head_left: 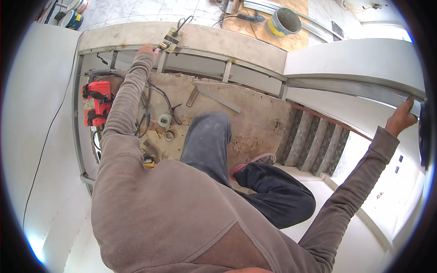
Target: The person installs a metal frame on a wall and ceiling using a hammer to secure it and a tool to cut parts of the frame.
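While the right hand [401, 117] curls its fingers around the metal rail [348, 86], the left hand [148, 51] is at the power strip [171, 42] on the edge of the ledge [218, 43], though I cannot tell whether its fingers are spread or pinching. Below, a red box [97, 103] lies at the left, and a metal square [219, 98] rests on the platform [255, 113].

A person [159, 214] reaches wide above a worn board [255, 123]
Left hand [146, 51] is by a socket block [171, 41], right hand [401, 117] grips a metal rail [350, 87]; a steel square [218, 97] lies near the board's far edge.
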A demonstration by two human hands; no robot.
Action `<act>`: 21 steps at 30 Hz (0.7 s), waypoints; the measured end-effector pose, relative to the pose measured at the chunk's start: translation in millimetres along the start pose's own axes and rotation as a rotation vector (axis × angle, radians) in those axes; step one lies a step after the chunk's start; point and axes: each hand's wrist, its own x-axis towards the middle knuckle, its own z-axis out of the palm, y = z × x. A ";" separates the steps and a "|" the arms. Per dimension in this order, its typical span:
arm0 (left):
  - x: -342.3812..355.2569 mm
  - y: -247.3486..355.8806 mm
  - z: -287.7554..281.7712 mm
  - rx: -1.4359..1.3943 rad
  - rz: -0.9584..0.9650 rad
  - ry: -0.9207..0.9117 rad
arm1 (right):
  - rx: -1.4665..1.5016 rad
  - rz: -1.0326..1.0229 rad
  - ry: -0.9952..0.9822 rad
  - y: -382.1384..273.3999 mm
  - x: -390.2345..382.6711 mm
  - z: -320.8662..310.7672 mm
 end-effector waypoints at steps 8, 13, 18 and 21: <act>6.0 14.4 -5.3 0.137 -0.003 -0.015 | 0.048 -0.031 0.009 -11.8 -2.4 0.3; -7.8 44.9 -28.2 0.175 -0.033 -0.053 | 0.058 -0.092 -0.044 0.4 5.4 -6.0; -14.4 58.2 -50.2 0.244 -0.047 -0.076 | 0.059 -0.073 0.005 -30.0 -13.0 2.4; -5.3 65.3 -44.0 0.244 -0.014 -0.055 | 0.066 -0.066 0.011 -32.1 -11.1 -0.4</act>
